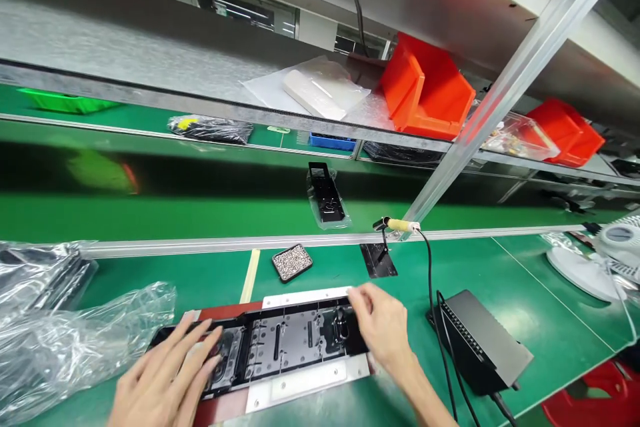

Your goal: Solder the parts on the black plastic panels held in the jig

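Observation:
A long black plastic housing [293, 340], its ribbed inside facing up, lies in a fixture with white strips [305, 383] and a reddish-brown base [220, 408]. My left hand [167, 373] rests over the housing's left end with its fingers stretched out. At the right end, my right hand [383, 323] has its fingers curled over the housing's edge and upper corner; part of the grip is hidden. Just behind the fixture sits a small black tray [293, 262] full of tiny metal parts, probably screws.
Clear plastic bags [90, 340] lie at the left. A soldering iron [400, 225] rests in a stand, its cable running past a black box [480, 340] on the right. Farther back is a bagged black panel [327, 193]. Orange bins [430, 90] stand on the shelf; a white fan [620, 240] is far right.

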Action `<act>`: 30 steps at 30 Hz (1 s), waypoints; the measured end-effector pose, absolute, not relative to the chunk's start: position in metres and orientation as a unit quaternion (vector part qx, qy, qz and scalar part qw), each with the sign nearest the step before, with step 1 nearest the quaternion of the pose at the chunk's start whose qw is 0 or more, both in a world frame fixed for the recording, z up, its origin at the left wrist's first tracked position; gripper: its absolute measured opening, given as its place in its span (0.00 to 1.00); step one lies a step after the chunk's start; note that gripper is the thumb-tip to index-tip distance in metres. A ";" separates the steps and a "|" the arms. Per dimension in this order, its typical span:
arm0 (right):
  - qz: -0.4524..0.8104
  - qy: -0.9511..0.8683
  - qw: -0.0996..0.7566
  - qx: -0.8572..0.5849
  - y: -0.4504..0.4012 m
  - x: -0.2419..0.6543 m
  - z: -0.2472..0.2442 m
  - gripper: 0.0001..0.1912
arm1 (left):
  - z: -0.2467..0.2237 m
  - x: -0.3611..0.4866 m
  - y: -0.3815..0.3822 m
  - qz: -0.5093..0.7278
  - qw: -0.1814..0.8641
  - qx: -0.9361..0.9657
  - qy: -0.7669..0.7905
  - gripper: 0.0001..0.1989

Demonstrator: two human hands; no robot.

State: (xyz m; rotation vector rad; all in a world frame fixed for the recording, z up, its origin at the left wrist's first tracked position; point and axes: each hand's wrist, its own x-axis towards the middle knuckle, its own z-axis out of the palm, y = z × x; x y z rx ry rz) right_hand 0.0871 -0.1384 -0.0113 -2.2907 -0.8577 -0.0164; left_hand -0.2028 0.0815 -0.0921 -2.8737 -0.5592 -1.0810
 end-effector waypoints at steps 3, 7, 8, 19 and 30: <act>-0.061 -0.257 0.470 -0.842 -0.129 0.134 -0.009 0.30 | -0.092 -0.192 0.076 -0.334 0.032 -0.929 -0.153 0.19; -0.167 -0.165 0.578 -0.781 -0.099 0.189 -0.007 0.41 | -0.081 -0.172 0.079 -0.314 -0.028 -0.933 -0.176 0.18; -0.190 -0.154 0.594 -0.767 -0.091 0.197 -0.005 0.41 | -0.076 -0.163 0.081 -0.309 -0.047 -0.933 -0.179 0.17; -0.290 -0.198 0.659 -0.665 -0.080 0.218 0.017 0.18 | -0.053 -0.022 0.130 -0.168 -0.232 -0.940 -0.187 0.11; -0.371 -0.226 0.774 -0.461 -0.091 0.197 0.071 0.08 | -0.072 0.021 0.142 -0.134 -0.253 -0.949 -0.133 0.10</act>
